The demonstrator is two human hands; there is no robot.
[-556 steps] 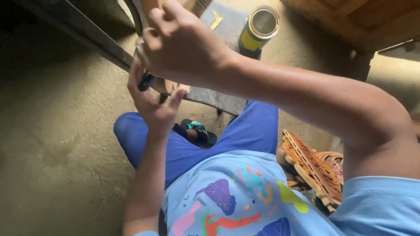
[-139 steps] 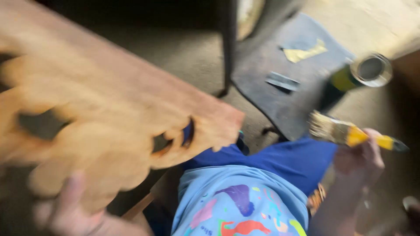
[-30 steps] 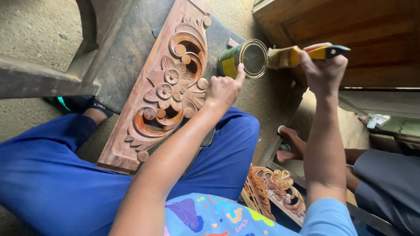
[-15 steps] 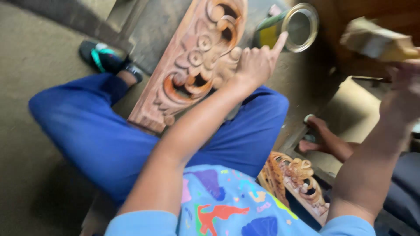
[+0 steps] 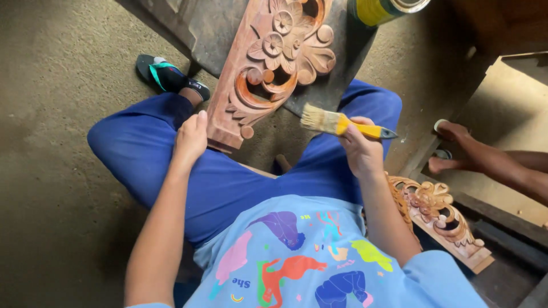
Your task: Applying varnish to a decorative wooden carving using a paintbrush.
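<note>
- Right hand [image 5: 361, 149] has come down from up by the can to knee level since half a second back; left hand [image 5: 191, 137] has slid off the far carving to the near left corner of the carved panel [image 5: 268, 63]
- Right-hand fingers wrapped shut on the yellow handle of the paintbrush [image 5: 337, 122], bristles pointing left, just off the panel's near right edge, not touching it as far as I can tell
- Left-hand fingers loosely curled, resting against the panel's near corner and the blue trouser leg [image 5: 148, 154]; a brace, not a real grip
- Panel leans from the lap up onto a dark slab surface [image 5: 211, 28] at the far side
- Risk: panel only propped, so a firm brush stroke could slide it off the knee
- Risk: a loaded brush over the lap could drip on the trousers
- Risk: can [image 5: 382, 8] sits at the far right of the slab, close to the panel's top; a panel shift could knock it
- Can: round, yellow band on dark body, open top, mostly cut off by the frame; label unreadable
- Second carved piece [image 5: 439, 214] lies near right, beside another person's bare feet [image 5: 451, 148]
- Sandal [image 5: 165, 77] on the floor, far left
</note>
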